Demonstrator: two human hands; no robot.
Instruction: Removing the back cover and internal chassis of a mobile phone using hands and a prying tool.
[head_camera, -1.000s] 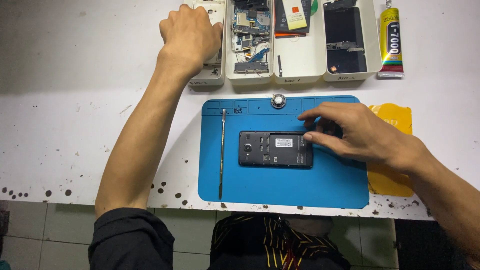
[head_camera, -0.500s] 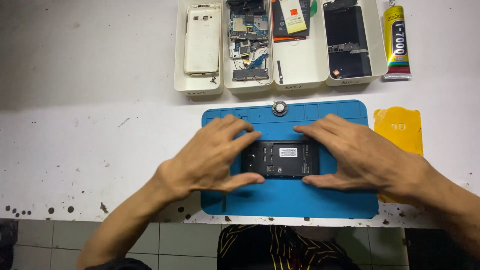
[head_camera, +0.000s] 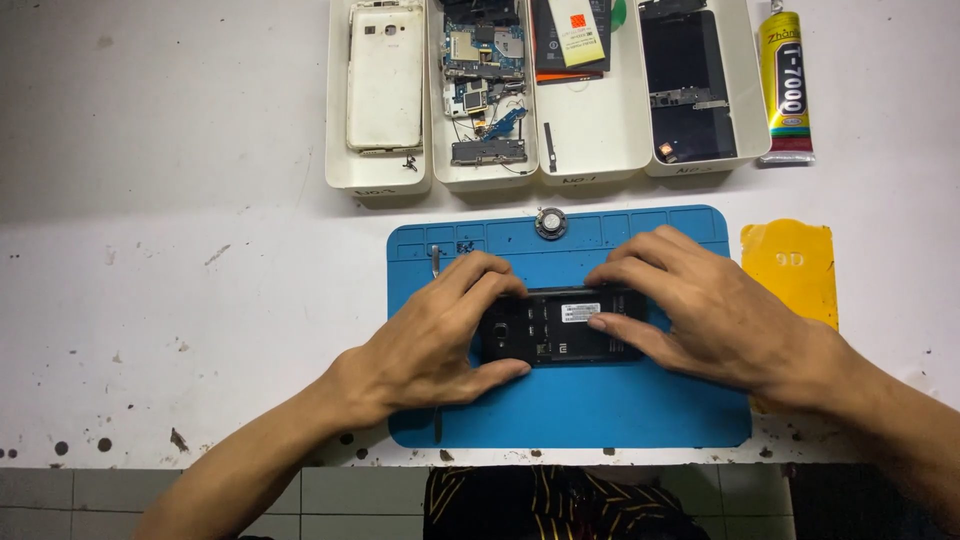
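We have both hands on the opened black phone (head_camera: 560, 325), which lies flat in the middle of the blue work mat (head_camera: 600, 410). Our left hand (head_camera: 440, 335) clasps its left end, fingers curled over the top edge and thumb under the bottom edge. Our right hand (head_camera: 700, 305) grips the right end, fingers spread along the top, thumb pressing on its face.

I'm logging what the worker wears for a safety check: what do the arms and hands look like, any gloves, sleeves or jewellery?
Both hands are bare: the left hand and right hand have no gloves, and no rings or watch show. Both forearms are uncovered to the frame edge, with no sleeves in view. Nails are short. Below the table edge, dark clothing with yellow stripes shows.
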